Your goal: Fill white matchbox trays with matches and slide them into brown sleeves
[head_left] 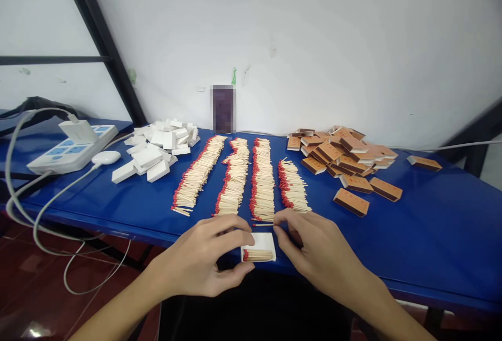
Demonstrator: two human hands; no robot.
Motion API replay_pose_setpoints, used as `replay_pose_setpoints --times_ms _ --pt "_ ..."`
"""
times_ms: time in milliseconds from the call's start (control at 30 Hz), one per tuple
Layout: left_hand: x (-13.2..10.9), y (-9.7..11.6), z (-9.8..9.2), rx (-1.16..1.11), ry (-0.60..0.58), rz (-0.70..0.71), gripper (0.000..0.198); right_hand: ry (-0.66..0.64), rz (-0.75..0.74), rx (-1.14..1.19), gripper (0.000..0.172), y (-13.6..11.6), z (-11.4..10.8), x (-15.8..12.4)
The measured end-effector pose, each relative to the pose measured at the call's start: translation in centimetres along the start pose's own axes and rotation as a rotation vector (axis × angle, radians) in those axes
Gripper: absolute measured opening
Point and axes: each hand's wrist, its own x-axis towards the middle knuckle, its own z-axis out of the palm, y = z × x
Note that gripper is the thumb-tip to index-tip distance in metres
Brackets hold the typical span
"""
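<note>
At the front edge of the blue table, my left hand (214, 252) grips a white matchbox tray (263, 239) by its left end, thumb below and fingers above. Several red-tipped matches (259, 255) lie in the tray's near side, heads to the left; its far side shows bare white. Just beyond the tray, my right hand (314, 239) pinches the plain end of a single match (263, 225) between thumb and index finger. Long rows of matches (262, 184) stretch away behind both hands, with a shorter row (293, 186) at the right.
White empty trays (147, 157) are heaped at back left, and orange-brown matchbox sleeves (351, 202) at back right. A power strip (74, 150) with white cables sits far left. A pixelated dark rectangle (223, 109) stands against the wall. The blue table's (423, 241) front edge is close.
</note>
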Motion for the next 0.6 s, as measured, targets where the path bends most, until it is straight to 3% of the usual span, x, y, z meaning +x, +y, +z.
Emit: replay_pose_setpoints --times_ms 600 --pt "0.08 0.02 -0.12 0.004 -0.022 -0.029 0.030 -0.125 -0.043 -0.007 0.016 0.20 0.11 0.20"
